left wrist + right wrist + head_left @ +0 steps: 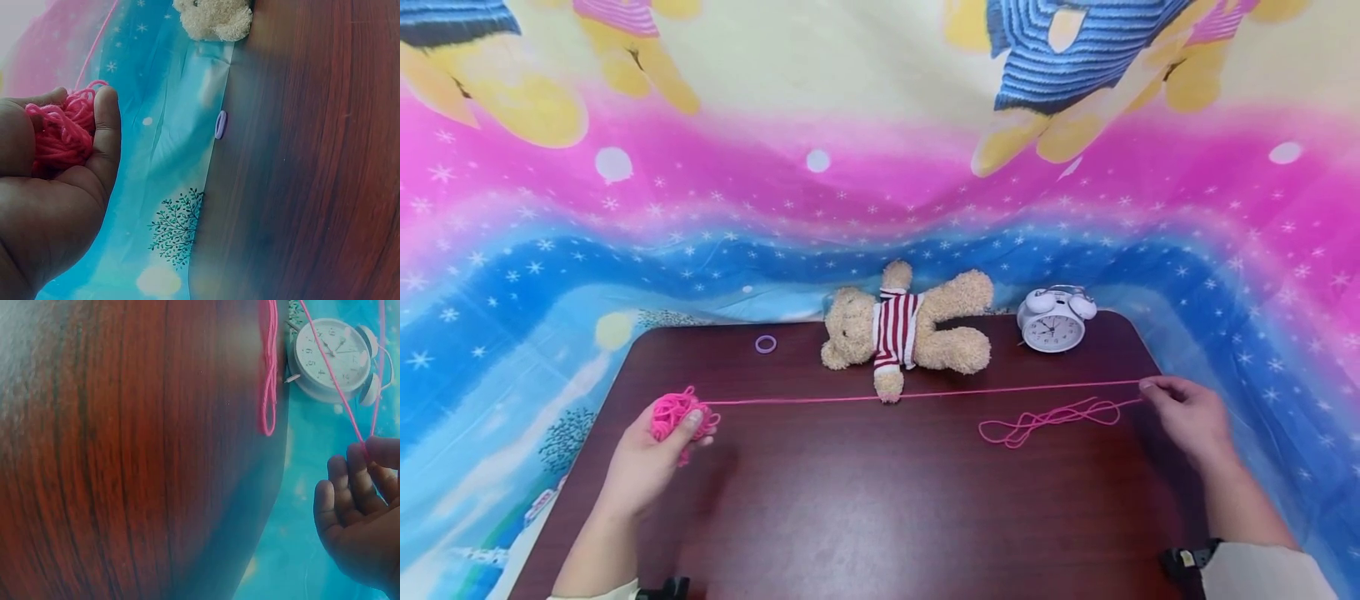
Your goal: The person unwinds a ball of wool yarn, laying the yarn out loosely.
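Note:
My left hand grips a loose ball of pink yarn over the table's left side; in the left wrist view the thumb and fingers curl round the yarn ball. From it a single strand runs taut across to my right hand. There the thumb and forefinger pinch the pink strand, while the other fingers are loosely bent. A slack looped length of yarn lies on the table just left of the right hand, its end leading up to the pinch.
Behind the strand a teddy bear in a striped shirt lies on its back, one paw by the strand. A white alarm clock stands at the back right of the dark table. A purple ring lies back left. Printed cloth surrounds the table.

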`<state>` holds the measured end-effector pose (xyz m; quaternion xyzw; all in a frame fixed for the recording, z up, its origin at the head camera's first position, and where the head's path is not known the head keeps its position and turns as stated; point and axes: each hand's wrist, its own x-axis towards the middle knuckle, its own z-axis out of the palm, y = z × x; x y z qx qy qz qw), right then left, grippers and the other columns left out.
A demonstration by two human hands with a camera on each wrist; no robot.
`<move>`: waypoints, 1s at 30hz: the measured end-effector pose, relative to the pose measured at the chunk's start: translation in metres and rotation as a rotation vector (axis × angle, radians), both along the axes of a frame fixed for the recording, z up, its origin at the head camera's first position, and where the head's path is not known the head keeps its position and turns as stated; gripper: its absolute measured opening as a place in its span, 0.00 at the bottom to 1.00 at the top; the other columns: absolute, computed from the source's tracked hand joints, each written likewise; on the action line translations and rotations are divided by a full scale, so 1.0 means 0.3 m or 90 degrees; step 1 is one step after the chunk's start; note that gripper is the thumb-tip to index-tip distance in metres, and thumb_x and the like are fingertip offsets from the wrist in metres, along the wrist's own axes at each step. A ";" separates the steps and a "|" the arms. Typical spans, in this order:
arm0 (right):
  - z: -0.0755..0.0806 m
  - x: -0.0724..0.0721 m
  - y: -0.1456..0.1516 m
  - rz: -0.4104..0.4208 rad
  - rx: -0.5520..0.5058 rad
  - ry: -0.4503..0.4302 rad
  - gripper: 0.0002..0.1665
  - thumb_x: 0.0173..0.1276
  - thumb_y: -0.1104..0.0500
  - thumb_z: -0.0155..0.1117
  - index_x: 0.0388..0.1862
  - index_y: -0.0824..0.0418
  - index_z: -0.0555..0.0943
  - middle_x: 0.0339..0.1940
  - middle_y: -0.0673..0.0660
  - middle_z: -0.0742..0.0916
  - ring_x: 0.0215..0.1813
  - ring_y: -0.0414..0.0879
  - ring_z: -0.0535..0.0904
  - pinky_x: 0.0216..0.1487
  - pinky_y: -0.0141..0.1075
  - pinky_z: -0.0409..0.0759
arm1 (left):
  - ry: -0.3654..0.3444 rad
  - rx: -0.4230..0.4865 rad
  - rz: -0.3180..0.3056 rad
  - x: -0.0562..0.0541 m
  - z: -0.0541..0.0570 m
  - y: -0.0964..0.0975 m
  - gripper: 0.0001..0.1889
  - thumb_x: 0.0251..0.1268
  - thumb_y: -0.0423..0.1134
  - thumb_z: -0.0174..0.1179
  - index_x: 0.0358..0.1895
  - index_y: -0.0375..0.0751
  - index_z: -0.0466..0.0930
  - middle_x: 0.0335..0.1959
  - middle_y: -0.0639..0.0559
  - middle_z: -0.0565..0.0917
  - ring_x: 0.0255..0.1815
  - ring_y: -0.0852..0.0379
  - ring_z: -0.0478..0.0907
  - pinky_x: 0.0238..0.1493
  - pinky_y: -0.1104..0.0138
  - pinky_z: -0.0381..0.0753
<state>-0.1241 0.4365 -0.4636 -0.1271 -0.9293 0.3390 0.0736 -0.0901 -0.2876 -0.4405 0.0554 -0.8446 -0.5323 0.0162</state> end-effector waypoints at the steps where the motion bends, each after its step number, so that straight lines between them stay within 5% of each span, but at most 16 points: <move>1: -0.003 0.003 0.003 -0.003 -0.006 -0.007 0.31 0.79 0.40 0.58 0.60 0.64 0.84 0.57 0.70 0.85 0.53 0.55 0.76 0.38 0.34 0.70 | 0.001 0.000 0.000 0.003 0.000 -0.001 0.26 0.79 0.51 0.59 0.67 0.35 0.70 0.42 0.55 0.91 0.38 0.61 0.89 0.29 0.64 0.83; 5: -0.012 0.012 0.000 -0.005 -0.023 -0.030 0.34 0.79 0.38 0.56 0.62 0.65 0.82 0.64 0.74 0.80 0.65 0.71 0.72 0.48 0.45 0.73 | 0.002 0.003 -0.003 0.008 0.001 0.005 0.26 0.78 0.52 0.58 0.67 0.36 0.71 0.43 0.54 0.91 0.40 0.61 0.89 0.30 0.63 0.83; 10: -0.019 0.006 -0.027 0.015 -0.024 -0.051 0.34 0.79 0.38 0.56 0.63 0.66 0.81 0.64 0.75 0.80 0.67 0.74 0.69 0.57 0.63 0.72 | -0.007 -0.008 -0.019 0.002 0.004 0.039 0.30 0.77 0.57 0.59 0.69 0.39 0.71 0.47 0.50 0.90 0.45 0.58 0.89 0.34 0.63 0.85; 22: -0.006 -0.002 -0.138 0.030 0.004 -0.007 0.25 0.80 0.48 0.58 0.66 0.62 0.80 0.54 0.65 0.86 0.51 0.59 0.80 0.45 0.46 0.78 | -0.021 0.013 -0.049 -0.042 -0.004 0.170 0.31 0.75 0.59 0.60 0.69 0.43 0.71 0.50 0.44 0.89 0.47 0.59 0.89 0.40 0.61 0.86; 30: 0.054 -0.001 -0.325 0.107 -0.023 0.073 0.19 0.77 0.51 0.64 0.60 0.59 0.84 0.48 0.61 0.88 0.49 0.54 0.81 0.48 0.45 0.76 | -0.008 0.036 -0.073 -0.053 -0.006 0.243 0.28 0.74 0.58 0.62 0.66 0.42 0.74 0.47 0.45 0.89 0.44 0.56 0.89 0.36 0.62 0.84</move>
